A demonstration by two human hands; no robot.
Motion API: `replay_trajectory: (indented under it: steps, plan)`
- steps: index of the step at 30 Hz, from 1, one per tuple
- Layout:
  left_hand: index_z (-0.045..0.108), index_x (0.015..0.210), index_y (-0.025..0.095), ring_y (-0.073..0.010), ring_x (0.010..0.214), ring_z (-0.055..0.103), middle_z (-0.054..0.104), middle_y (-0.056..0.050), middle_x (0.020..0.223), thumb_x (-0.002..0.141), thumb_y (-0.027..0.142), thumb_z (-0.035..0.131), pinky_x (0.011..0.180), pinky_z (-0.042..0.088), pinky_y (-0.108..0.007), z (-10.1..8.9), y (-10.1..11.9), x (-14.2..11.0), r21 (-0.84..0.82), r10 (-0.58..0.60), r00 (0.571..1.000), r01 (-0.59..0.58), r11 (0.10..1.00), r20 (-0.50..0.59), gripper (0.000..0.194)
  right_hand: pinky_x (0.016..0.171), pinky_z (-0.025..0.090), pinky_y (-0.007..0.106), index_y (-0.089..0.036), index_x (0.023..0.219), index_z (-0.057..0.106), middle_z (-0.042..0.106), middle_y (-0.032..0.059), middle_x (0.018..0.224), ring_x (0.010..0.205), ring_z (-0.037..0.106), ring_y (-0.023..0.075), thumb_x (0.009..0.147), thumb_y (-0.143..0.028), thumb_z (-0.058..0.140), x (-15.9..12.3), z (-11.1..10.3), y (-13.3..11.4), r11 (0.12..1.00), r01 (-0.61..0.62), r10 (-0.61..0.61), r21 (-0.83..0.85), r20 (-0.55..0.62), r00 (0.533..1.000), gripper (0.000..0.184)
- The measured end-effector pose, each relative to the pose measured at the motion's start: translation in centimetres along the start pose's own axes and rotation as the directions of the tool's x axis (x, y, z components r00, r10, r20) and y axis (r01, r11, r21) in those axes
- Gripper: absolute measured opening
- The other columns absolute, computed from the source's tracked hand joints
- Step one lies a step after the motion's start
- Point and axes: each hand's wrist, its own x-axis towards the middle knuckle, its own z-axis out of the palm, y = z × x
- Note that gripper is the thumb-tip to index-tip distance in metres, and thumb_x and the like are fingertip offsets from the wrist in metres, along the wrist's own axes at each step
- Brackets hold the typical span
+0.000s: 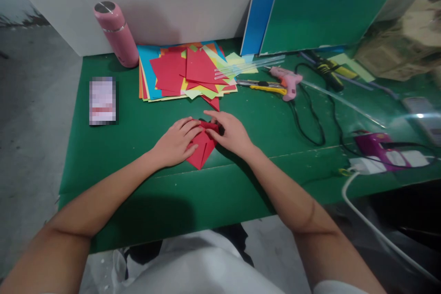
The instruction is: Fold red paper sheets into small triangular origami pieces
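A folded sheet of red paper (200,158) lies on the green table, with one corner pointing towards me and crease lines down its face. My left hand (177,140) rests flat across its left side, fingers stretched out over the paper. At the upper right edge, my right hand (230,132) grips the paper, its thumb on top and its index finger reaching past the far edge. Part of the paper's top edge is hidden beneath my fingers. Just beyond my hands lies a small red paper triangle (212,102).
Behind my hands is a pile of coloured paper (168,73), with a pink flask (119,36) to its left. A pixelated object (102,100) lies at left. Rightward are a cutter knife (268,87), a pink glue gun (288,81), clear sticks, cables and a power strip (368,165).
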Motion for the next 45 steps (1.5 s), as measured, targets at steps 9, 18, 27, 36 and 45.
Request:
replay_trajectory:
  steps: [9,18,27,36,45]
  plan:
    - [0.038,0.137,0.013,-0.0341,0.132,0.043,0.042,-0.022,0.141,0.089,0.033,0.055,0.107,0.041,-0.053,0.0,0.0,-0.1,-0.077,-0.072,0.996,0.069,0.995,-0.045,0.055,0.073,0.049,0.035,-0.024,0.14,0.043,0.067,0.0075,0.105,0.074,0.058,0.0176,0.09,-0.019,0.05,-0.3,-0.2,-0.1,0.991,0.078,-0.088,0.109,0.096,0.991,0.051]
    - [0.051,0.128,0.015,-0.032,0.118,0.049,0.051,-0.016,0.13,0.091,0.033,0.052,0.104,0.041,-0.051,-0.5,0.5,0.0,-0.001,-0.081,0.997,0.081,0.997,-0.012,0.041,0.088,0.047,0.042,-0.022,0.136,0.05,0.071,0.0094,0.109,0.099,0.062,0.0234,0.099,-0.021,0.032,-0.2,-0.5,0.1,0.992,0.112,-0.119,0.056,0.147,0.982,0.041]
    - [0.054,0.11,0.014,-0.0263,0.103,0.055,0.058,-0.013,0.111,0.092,0.024,0.05,0.092,0.047,-0.044,-0.4,-0.1,0.1,-0.068,-0.089,0.989,0.081,0.994,-0.122,0.021,0.078,0.045,0.037,-0.012,0.123,0.061,0.063,0.0142,0.097,0.086,0.054,0.0233,0.098,-0.019,0.034,0.1,0.5,-0.3,0.962,0.21,-0.171,-0.175,0.216,0.961,0.037]
    - [0.048,0.111,0.019,-0.0132,0.078,0.054,0.052,-0.004,0.096,0.086,0.016,0.054,0.069,0.051,-0.028,-0.5,-0.2,-0.1,-0.373,-0.255,0.933,0.149,0.916,-0.255,0.026,0.071,0.036,0.036,-0.007,0.14,0.048,0.059,0.0152,0.095,0.082,0.048,0.0249,0.095,-0.014,0.032,0.0,0.9,-1.3,0.898,0.201,-0.073,-0.391,0.318,0.945,0.048]
    - [0.045,0.114,0.02,-0.0092,0.071,0.052,0.049,-0.003,0.097,0.083,0.011,0.054,0.062,0.049,-0.023,0.4,-3.3,-0.1,-0.519,-0.484,0.787,0.25,0.818,-0.383,0.034,0.069,0.031,0.036,-0.01,0.14,0.049,0.06,0.0142,0.094,0.085,0.046,0.0258,0.09,-0.01,0.038,-0.5,0.3,-1.5,0.848,0.206,-0.05,-0.489,0.313,0.948,0.051]
